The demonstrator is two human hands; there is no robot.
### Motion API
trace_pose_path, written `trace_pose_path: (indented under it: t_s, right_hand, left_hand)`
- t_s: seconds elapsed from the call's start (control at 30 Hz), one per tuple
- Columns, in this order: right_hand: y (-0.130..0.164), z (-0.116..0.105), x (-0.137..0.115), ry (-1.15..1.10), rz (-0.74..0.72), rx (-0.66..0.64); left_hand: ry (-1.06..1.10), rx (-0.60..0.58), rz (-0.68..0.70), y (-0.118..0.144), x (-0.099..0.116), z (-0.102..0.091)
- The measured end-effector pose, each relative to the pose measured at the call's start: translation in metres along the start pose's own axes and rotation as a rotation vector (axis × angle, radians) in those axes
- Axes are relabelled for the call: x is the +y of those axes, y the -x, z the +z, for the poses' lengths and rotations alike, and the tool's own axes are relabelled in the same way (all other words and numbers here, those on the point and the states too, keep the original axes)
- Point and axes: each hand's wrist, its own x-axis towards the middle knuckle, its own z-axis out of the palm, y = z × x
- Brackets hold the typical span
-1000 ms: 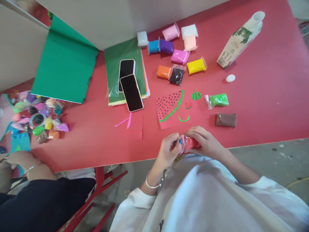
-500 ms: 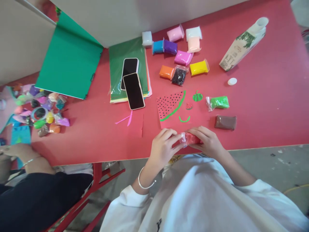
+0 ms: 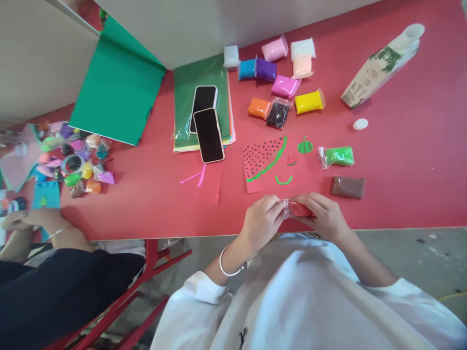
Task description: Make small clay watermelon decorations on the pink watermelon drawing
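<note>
Between my hands, at the table's front edge, is a red clay packet (image 3: 299, 209) in clear wrapping. My left hand (image 3: 263, 218) pinches the loose wrapper end. My right hand (image 3: 324, 214) grips the red body from the other side. Just beyond lies a red paper sheet (image 3: 260, 187) with a dotted watermelon slice (image 3: 263, 158) edged in green. A small green watermelon (image 3: 305, 146), a tiny slice (image 3: 291, 160) and a curved green strip (image 3: 283, 180) are on it too. A green clay packet (image 3: 339, 156) and a brown clay packet (image 3: 348, 187) lie to the right.
Several clay packets, such as a yellow one (image 3: 309, 101), lie at the back. Two phones (image 3: 209, 136) rest on a paper stack (image 3: 182, 116). A carton (image 3: 383, 68) stands right, its white cap (image 3: 360, 124) nearby. A co-worker's arm (image 3: 69, 231) is at the left.
The whole view has shifted, so things appear slightly farther right. Both hands keep hold of the red clay packet. At the left, the co-worker's hands show more fully.
</note>
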Motion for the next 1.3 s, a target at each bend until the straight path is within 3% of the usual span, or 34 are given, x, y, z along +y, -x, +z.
trace_pose_path:
  t_s: [0.13, 0.33, 0.5, 0.63, 0.8, 0.97, 1.07, 1.13, 1.2, 1.3]
  right_hand:
    - [0.001, -0.003, -0.001, 0.012, -0.024, -0.029]
    - [-0.005, -0.006, -0.006, 0.000, -0.022, -0.117]
    - [-0.004, -0.006, 0.001, -0.067, 0.092, -0.172]
    - [-0.005, -0.010, 0.004, -0.117, 0.089, -0.212]
    - [-0.010, -0.015, 0.002, -0.099, 0.121, -0.193]
    - [-0.012, -0.014, 0.000, -0.109, 0.100, -0.196]
    - [-0.012, -0.012, -0.001, -0.112, 0.100, -0.172]
    - [-0.012, -0.011, -0.001, -0.113, 0.099, -0.147]
    - [-0.012, -0.013, 0.001, -0.072, 0.116, -0.110]
    - [-0.010, -0.017, 0.008, 0.016, 0.180, -0.012]
  left_hand:
    - [-0.119, -0.056, 0.019, 0.000, 0.004, -0.005]
    - [-0.090, -0.231, -0.020, -0.008, -0.002, -0.006]
    - [-0.128, -0.205, 0.061, -0.011, -0.001, -0.005]
    - [-0.092, -0.209, 0.086, -0.007, -0.001, -0.009]
    - [-0.031, -0.020, 0.047, -0.003, -0.008, -0.011]
    - [-0.096, -0.051, 0.137, -0.005, -0.008, -0.007]
    - [-0.208, 0.042, 0.220, -0.005, -0.005, -0.008]
    - [-0.175, 0.111, 0.236, -0.002, -0.007, -0.017]
    - [-0.026, 0.190, 0.139, 0.003, -0.014, -0.031]
    - [0.147, 0.478, -0.131, 0.012, -0.026, -0.047]
